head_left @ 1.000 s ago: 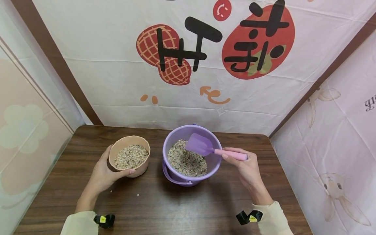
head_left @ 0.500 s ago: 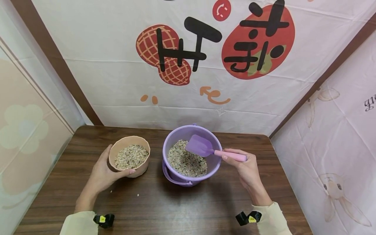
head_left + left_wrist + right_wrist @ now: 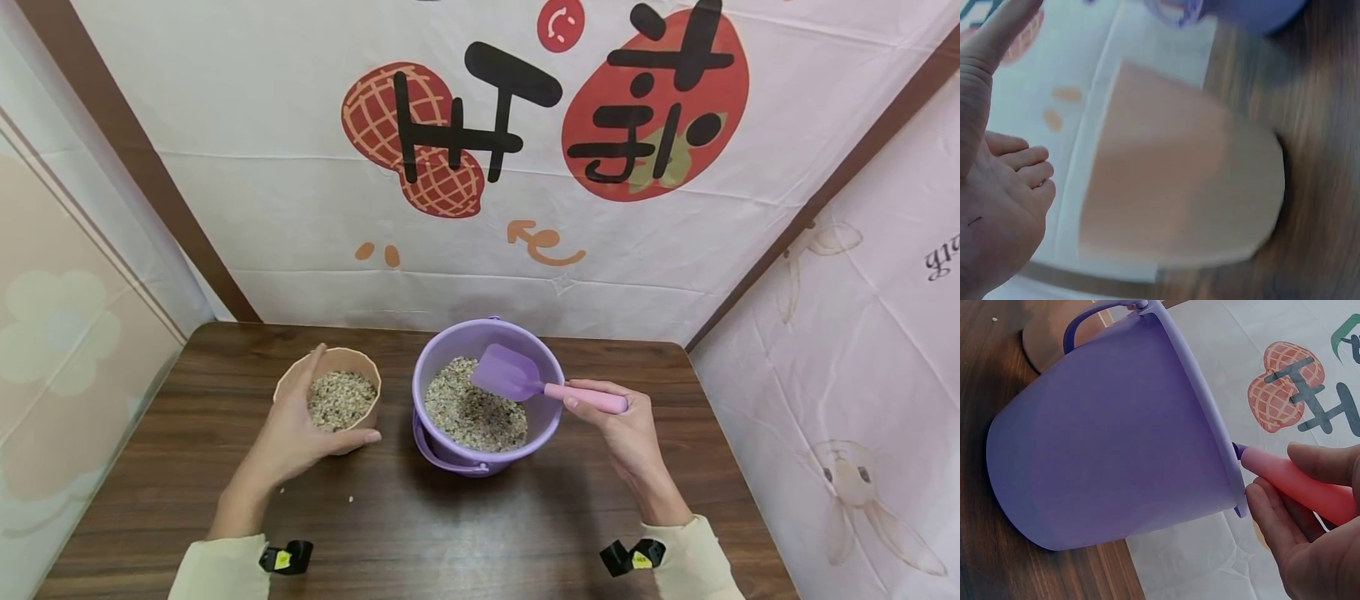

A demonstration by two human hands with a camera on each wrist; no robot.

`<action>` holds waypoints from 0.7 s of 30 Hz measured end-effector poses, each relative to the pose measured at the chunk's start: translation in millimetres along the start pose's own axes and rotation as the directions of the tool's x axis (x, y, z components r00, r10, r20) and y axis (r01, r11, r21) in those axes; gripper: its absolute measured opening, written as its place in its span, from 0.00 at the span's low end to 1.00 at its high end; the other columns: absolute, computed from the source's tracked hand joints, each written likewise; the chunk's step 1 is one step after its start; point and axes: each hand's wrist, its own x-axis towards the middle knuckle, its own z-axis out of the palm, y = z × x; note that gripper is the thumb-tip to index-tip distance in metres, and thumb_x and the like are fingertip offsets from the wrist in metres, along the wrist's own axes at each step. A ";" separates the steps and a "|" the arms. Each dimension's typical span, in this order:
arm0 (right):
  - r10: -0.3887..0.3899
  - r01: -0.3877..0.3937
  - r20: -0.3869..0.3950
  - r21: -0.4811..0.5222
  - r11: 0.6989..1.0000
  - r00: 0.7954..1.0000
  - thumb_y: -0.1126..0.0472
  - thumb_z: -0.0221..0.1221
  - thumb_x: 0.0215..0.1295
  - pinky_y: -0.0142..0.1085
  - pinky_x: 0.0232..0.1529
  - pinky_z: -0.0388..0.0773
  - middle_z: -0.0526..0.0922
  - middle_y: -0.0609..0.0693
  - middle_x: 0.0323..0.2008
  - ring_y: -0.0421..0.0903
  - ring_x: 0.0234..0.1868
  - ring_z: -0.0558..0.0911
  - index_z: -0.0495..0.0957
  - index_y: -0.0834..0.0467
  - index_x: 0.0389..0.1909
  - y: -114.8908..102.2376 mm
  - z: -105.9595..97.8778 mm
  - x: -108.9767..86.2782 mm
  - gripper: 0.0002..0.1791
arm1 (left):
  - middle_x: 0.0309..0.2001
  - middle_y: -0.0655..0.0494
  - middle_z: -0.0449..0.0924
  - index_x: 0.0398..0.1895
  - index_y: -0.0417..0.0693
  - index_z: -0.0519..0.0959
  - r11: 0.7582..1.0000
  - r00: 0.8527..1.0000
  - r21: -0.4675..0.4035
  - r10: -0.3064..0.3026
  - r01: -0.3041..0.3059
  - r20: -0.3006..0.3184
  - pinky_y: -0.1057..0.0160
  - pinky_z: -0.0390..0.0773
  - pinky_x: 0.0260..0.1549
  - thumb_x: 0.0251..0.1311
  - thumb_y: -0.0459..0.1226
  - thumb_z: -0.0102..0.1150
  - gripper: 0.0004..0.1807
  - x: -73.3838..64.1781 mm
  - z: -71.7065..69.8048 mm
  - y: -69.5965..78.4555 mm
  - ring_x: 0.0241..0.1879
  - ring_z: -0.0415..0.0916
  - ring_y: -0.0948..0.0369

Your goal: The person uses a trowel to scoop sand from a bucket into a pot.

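Observation:
A peach bowl [image 3: 369, 421] with a scalloped rim stands at the left, partly filled with pale, speckled grains [image 3: 343, 400]. Above its near left side hovers my left hand [image 3: 294, 437], thumb and fingers spread; the left wrist view shows a gap between this hand and the bowl wall [image 3: 1154, 175]. In the middle stands a purple bucket [image 3: 1110, 437] holding similar grains [image 3: 468, 417]. My right hand [image 3: 630, 433] grips the pink handle [image 3: 1297, 481] of a toy shovel [image 3: 510, 372], whose purple blade lies over the bucket's opening. No load shows on the blade.
Everything stands on a dark wooden table [image 3: 450, 550]. The bucket's handle [image 3: 442, 461] hangs down on its near left side. A few stray grains [image 3: 350, 499] lie in front of the bowl. A printed white cloth [image 3: 300, 208] hangs behind the table's back edge.
My left hand has let go of the bowl's side and risen to the right, over its rim. The right hand, shovel, bucket and bowl stay essentially where they were.

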 end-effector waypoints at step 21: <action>-0.008 0.008 0.015 0.010 1.000 1.000 0.71 0.72 0.57 0.37 0.55 0.79 0.88 0.60 0.39 0.56 0.59 0.80 0.80 0.76 0.52 1.3 1.7 -0.5 0.23 | 0.81 0.43 0.43 0.83 0.51 0.41 0.992 0.974 -0.048 0.122 -0.115 0.188 0.36 0.52 0.71 0.24 0.61 0.87 0.84 21.0 67.7 42.9 0.78 0.44 0.43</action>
